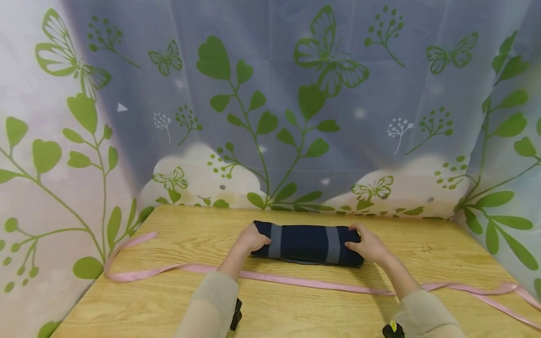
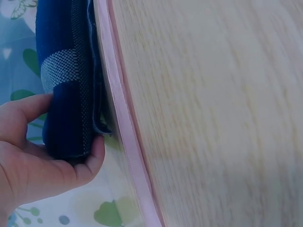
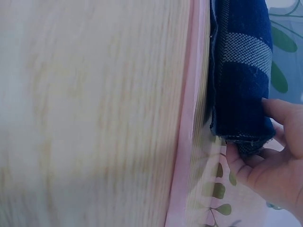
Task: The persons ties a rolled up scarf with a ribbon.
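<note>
A rolled dark navy cloth (image 1: 303, 241) with two grey stripes lies crosswise near the back of the table. My left hand (image 1: 252, 238) grips its left end, thumb on top and fingers curled round the end, as the left wrist view shows of the rolled cloth (image 2: 66, 113). At the opposite end my right hand (image 1: 368, 244) holds the roll the same way; in the right wrist view its thumb presses the cloth (image 3: 241, 94) while the fingers curl under. A long pink ribbon (image 1: 287, 280) runs across the table just in front of the roll.
The wooden table (image 1: 313, 312) meets a grey-blue curtain (image 1: 279, 117) printed with green leaves and butterflies at the back. Similar printed cloth hangs at both sides. The ribbon curls at the left and doubles back near the right edge.
</note>
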### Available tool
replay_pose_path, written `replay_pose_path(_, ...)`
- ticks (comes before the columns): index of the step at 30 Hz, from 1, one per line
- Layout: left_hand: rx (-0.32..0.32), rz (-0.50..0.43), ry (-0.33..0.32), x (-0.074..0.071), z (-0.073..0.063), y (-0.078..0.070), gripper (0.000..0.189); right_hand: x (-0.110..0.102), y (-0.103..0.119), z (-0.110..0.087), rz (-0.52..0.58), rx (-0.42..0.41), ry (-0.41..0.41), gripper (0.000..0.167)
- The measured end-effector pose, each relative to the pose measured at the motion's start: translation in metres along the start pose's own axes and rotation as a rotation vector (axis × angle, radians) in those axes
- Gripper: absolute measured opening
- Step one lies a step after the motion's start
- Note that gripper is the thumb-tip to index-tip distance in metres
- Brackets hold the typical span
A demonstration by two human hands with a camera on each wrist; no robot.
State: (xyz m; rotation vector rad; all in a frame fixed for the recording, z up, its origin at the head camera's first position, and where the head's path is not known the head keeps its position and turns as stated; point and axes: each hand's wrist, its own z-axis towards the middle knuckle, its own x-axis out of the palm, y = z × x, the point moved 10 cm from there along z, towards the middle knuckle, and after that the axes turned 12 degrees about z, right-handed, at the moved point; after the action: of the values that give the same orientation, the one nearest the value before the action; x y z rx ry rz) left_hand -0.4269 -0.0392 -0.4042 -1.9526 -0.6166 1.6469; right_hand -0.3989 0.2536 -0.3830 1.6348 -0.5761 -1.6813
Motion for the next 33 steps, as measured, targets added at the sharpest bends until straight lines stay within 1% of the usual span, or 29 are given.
replay_pose_path(3,0.009,0.000,0.000,0.000,-0.001,-0.002,0.067,0.000,0.002,-0.001,-0.014,-0.021,-0.009,0.040)
replay_pose_path(7,0.026,0.007,0.003,0.001,-0.002,-0.005,0.069,0.000,0.009,-0.002,-0.048,-0.077,-0.023,0.031)
replay_pose_path(10,0.029,0.005,0.007,0.002,-0.002,-0.006,0.072,0.001,0.013,-0.003,-0.066,-0.110,-0.028,0.028)
replay_pose_path(13,0.026,0.006,0.010,0.002,-0.002,-0.005,0.073,0.001,0.013,-0.004,-0.061,-0.098,-0.030,0.029)
replay_pose_path(18,0.026,0.011,0.003,0.001,-0.002,-0.005,0.074,0.000,0.010,-0.005,-0.027,-0.047,-0.026,0.032)
replay_pose_path(23,0.011,0.020,-0.006,-0.003,0.000,-0.002,0.073,0.003,0.006,-0.007,0.039,0.005,0.014,0.039)
replay_pose_path(28,-0.010,-0.004,0.013,-0.004,-0.002,0.001,0.074,0.007,0.004,-0.008,0.126,-0.016,0.090,0.052)
replay_pose_path(33,0.004,-0.020,0.010,-0.006,-0.002,0.001,0.073,0.006,0.005,-0.009,0.176,-0.075,0.118,0.069)
